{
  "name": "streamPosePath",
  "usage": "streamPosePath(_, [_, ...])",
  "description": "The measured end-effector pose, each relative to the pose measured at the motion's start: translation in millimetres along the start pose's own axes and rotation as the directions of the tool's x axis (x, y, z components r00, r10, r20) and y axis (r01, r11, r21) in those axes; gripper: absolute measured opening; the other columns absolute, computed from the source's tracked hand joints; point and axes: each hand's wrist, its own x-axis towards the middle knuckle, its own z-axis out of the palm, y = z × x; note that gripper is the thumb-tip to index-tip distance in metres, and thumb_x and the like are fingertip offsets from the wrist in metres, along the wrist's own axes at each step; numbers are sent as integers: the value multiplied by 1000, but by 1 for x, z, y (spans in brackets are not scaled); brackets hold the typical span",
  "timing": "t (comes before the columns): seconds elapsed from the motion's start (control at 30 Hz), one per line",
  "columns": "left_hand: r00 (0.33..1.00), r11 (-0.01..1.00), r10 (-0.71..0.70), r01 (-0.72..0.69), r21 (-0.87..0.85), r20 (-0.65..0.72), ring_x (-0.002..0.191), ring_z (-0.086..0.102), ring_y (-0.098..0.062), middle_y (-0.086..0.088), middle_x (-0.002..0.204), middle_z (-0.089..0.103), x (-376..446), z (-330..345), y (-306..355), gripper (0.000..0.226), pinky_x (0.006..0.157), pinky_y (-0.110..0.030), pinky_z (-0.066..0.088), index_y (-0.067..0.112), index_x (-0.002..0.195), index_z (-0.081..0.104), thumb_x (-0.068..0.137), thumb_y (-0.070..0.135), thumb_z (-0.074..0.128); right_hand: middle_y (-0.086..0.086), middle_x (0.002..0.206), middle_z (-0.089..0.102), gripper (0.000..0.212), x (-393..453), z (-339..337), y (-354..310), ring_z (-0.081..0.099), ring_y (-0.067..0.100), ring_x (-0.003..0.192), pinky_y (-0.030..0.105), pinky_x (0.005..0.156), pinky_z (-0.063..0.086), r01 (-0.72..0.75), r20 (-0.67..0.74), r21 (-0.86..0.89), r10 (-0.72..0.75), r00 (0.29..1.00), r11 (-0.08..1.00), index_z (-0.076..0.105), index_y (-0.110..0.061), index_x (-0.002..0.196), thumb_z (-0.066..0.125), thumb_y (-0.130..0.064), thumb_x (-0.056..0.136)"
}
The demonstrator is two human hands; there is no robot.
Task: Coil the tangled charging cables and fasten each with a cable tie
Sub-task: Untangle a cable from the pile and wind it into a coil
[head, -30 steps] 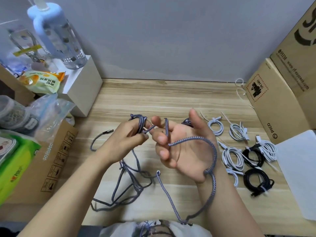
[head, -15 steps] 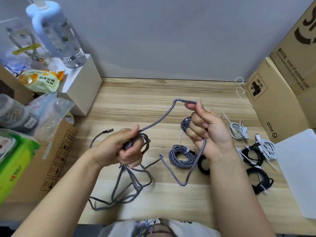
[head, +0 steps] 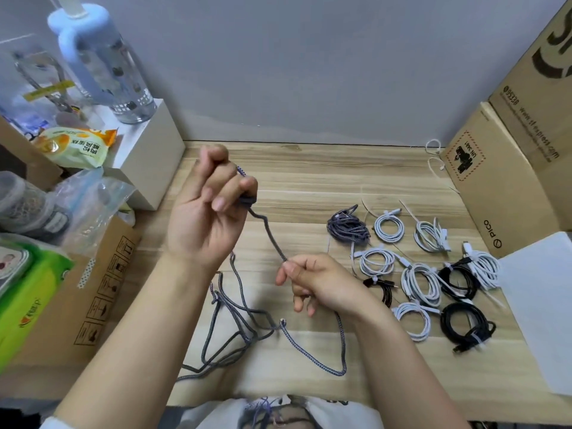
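Stretching the grey cable (head: 268,233) between my hands

My raised left hand (head: 207,212) grips its coiled end, mostly hidden by my fingers; my right hand (head: 315,281) pinches it lower.

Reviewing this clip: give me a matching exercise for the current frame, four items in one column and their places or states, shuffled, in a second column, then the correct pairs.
Column 1
1. left hand
2. right hand
3. grey braided coil
4. water bottle

Column 2
A. lies bundled on the table, beside the white coils
B. stands on the white box at the far left
C. raised, gripping one end of the loose grey cable
D. lower, pinching the same cable further along

Pairs: 1-C, 2-D, 3-A, 4-B
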Motion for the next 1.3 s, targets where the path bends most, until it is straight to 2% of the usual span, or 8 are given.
streamPosePath(0.2, [953,647,264,-61,760,-147,45,49,-6,11,48,47,8,-24,-18,18,74,-22,50,12,99,54,99,16,36,-13,36,43,27,-24,8,-15,50,6,44,19,42,31,36,84,-112,-27,996,993,53,-15,74,42,-17,100])
streamPosePath(0.33, [1000,46,9,-22,999,22,97,62,-3,5,69,69,-2,-31,-27,22,86,-18,40,15,87,64,92,23,45,-11,42,48,21,-34,10,-27,51,4,41,15,38,32,121,103,40,-124,987,992,54,-14,75,50,-10,96])
streamPosePath(0.4, [995,-161,-84,-67,985,54,92,61,7,14,65,66,-6,-31,-29,26,78,-8,39,5,86,68,95,21,50,-9,49,50,16,-38,5,-30,51,5,40,13,35,32,163,80,156,-177,981,974,55,-15,75,59,-9,90])
streamPosePath(0.5, [993,-176,-113,9,984,-29,47,50,2,15,46,52,-5,-30,-25,17,52,-9,35,12,87,69,94,21,56,-6,56,52,5,-44,-4,-30,48,6,39,14,36,34,180,77,283,-209,975,942,61,-16,80,62,-12,77])
streamPosePath(0.7, [995,-4,21,101,995,-101,45,39,-4,11,46,43,-1,-28,-20,25,47,-20,34,30,63,69,80,41,55,-9,44,52,11,-39,-2,-22,39,3,31,14,33,29,210,-265,221,-148,953,952,63,-14,85,59,-4,87])
streamPosePath(0.93, [982,33,128,137,990,-140,43,42,-7,-2,53,52,2,-23,-23,29,44,-17,34,27,64,66,93,27,58,-12,43,49,13,-33,7,-15,29,1,36,11,41,27,541,-687,58,-359,631,839,70,-20,75,75,-11,67])
streamPosePath(1.2, [971,140,201,105,985,-132,41,38,-3,11,44,44,3,-10,-41,30,42,-11,32,25,66,64,94,20,55,-5,67,62,15,-15,19,-10,52,-1,62,15,64,41,550,-380,-184,-575,724,815,67,-18,80,56,-9,85])
streamPosePath(1.3, [962,29,267,58,998,-64,45,42,-4,13,47,49,5,-8,-46,30,48,-13,34,30,67,63,95,24,54,-13,59,52,16,-23,31,-17,43,-2,56,10,59,35,612,-225,107,-580,783,784,61,-21,75,55,-21,89])
